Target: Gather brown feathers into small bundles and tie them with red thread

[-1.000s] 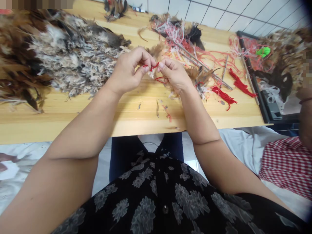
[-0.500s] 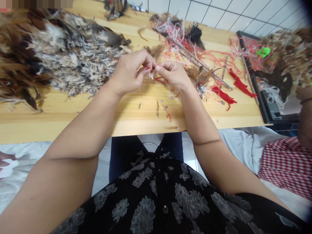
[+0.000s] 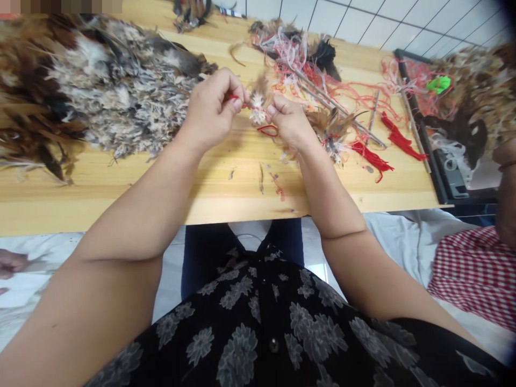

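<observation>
Between my hands hangs a small feather bundle point(image 3: 258, 107) with a brown top and whitish quill ends, a red string point(image 3: 246, 105) running across it. My left hand point(image 3: 215, 107) is closed, thumb and forefinger pinching the red string to the left of the bundle. My right hand point(image 3: 289, 119) is closed at the bundle's right side, thumb and forefinger pressed on red string there. A loop of red string point(image 3: 268, 130) hangs below my right fingertips. Just right of my right hand, another brown feather bundle point(image 3: 332, 134) lies on the wooden table point(image 3: 226, 199).
A large heap of grey-white feathers point(image 3: 129, 91) covers the left. Pink and white strings point(image 3: 286, 51), thin rods point(image 3: 334, 105) and red yarn bunches point(image 3: 371, 157) lie at the right. Beyond them is a black-edged tray point(image 3: 431, 166). Other people's hands show at both edges.
My hands have moved apart, my left hand going slightly left and up. The feather bundle and the red string now show between them. At the far left, another person's hand has moved.
</observation>
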### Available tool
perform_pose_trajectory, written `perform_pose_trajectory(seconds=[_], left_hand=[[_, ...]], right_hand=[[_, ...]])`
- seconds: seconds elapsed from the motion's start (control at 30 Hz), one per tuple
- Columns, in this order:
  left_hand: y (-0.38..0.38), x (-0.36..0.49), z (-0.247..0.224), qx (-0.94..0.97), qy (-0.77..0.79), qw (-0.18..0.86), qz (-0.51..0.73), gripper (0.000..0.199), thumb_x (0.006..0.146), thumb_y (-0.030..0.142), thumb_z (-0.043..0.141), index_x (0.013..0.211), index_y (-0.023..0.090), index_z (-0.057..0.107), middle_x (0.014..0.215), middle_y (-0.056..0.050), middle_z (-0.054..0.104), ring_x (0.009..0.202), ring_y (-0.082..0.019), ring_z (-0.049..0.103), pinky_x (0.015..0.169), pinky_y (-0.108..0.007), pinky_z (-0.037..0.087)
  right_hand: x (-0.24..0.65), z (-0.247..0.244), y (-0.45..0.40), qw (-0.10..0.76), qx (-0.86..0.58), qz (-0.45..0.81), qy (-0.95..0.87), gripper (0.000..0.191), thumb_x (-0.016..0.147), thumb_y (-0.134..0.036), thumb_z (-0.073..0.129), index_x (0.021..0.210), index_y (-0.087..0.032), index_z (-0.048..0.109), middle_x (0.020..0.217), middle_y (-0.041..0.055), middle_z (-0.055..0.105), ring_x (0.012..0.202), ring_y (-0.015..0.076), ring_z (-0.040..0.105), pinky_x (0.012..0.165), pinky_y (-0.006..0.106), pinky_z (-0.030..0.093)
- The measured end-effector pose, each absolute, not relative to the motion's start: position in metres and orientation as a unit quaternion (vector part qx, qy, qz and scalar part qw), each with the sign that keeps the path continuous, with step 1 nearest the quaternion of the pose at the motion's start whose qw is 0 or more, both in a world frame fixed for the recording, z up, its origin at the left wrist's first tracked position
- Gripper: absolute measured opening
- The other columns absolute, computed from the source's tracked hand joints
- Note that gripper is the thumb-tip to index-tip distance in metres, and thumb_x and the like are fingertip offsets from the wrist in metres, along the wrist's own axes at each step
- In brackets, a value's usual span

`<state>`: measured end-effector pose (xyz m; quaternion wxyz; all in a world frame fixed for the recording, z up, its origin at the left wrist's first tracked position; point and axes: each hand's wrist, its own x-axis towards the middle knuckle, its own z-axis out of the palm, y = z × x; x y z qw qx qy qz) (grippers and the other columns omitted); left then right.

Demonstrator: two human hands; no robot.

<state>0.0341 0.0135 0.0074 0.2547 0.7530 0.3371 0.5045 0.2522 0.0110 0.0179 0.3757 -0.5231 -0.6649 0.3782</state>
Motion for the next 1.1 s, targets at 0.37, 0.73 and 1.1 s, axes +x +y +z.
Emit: perform_pose_trajectory(seconds=[0.37, 0.73, 1.1], left_hand=[[0.024, 0.042, -0.006, 0.62, 0.393, 0.446, 0.512, 0.03, 0.098, 0.018, 0.091, 0.086, 0.026, 0.065, 0.077, 0.001, 0.07, 0.07, -0.019, 0.063, 0.072, -0.031, 0.051], [-0.003, 0.056, 0.023, 0.492, 0.358, 0.673, 0.422, 0.044, 0.12, 0.008, 0.081, 0.078, 0.015, 0.069, 0.072, 0.0, 0.067, 0.059, -0.01, 0.059, 0.062, -0.021, 0.046], [0.004, 0.055, 0.021, 0.469, 0.362, 0.619, 0.515, 0.042, 0.102, -0.009, 0.079, 0.079, 0.02, 0.059, 0.072, 0.005, 0.06, 0.059, -0.01, 0.052, 0.062, -0.023, 0.043]], right_hand=[[0.252, 0.003, 0.015, 0.426, -0.523, 0.385, -0.63, 0.04, 0.115, -0.023, 0.059, 0.078, -0.026, 0.044, 0.08, -0.0003, 0.046, 0.08, 0.0167, 0.054, 0.094, 0.031, 0.062], [0.245, 0.03, -0.006, 0.355, -0.475, 0.341, -0.729, 0.054, 0.108, -0.066, 0.082, 0.08, -0.027, 0.058, 0.09, 0.0034, 0.072, 0.106, 0.0244, 0.072, 0.117, 0.041, 0.062], [0.256, -0.004, 0.016, 0.366, -0.461, 0.384, -0.711, 0.064, 0.096, -0.087, 0.086, 0.108, -0.025, 0.072, 0.074, -0.0065, 0.045, 0.076, 0.0151, 0.053, 0.08, 0.03, 0.053]])
